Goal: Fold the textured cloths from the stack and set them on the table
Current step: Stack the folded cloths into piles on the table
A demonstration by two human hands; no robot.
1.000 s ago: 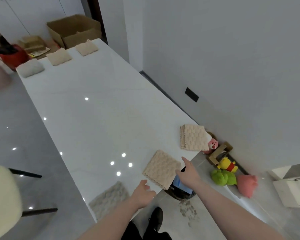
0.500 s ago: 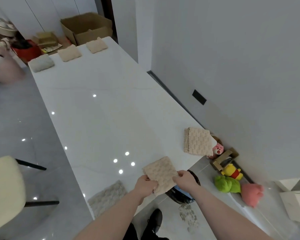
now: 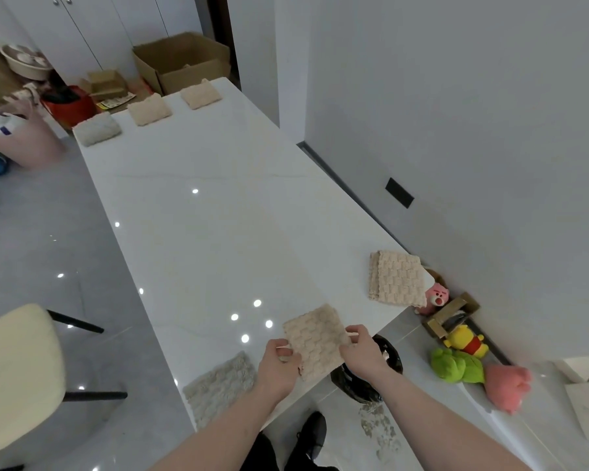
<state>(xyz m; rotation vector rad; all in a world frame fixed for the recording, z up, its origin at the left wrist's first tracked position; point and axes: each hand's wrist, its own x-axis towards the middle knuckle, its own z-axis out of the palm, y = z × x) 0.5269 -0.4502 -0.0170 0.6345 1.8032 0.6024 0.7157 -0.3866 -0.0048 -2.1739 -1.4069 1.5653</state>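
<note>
A beige textured cloth (image 3: 315, 339) lies at the near edge of the white table (image 3: 218, 226). My left hand (image 3: 279, 367) pinches its left edge and my right hand (image 3: 363, 351) pinches its right edge. The stack of beige textured cloths (image 3: 397, 278) sits at the table's near right corner, partly over the edge. A grey textured cloth (image 3: 218, 385) lies flat at the near left edge. Three folded cloths line the far end: a pale grey one (image 3: 97, 129) and two beige ones (image 3: 149, 109) (image 3: 200, 94).
A cream chair (image 3: 17, 379) stands left of the table. A black bin (image 3: 371, 372) sits on the floor under my right hand. Plush toys (image 3: 456, 365) and a small crate (image 3: 451, 316) lie by the wall. Cardboard boxes (image 3: 181, 61) stand beyond the far end.
Both hands closed in on the beige cloth and took hold of its side edges. My view tilted up, showing more of the far end.
</note>
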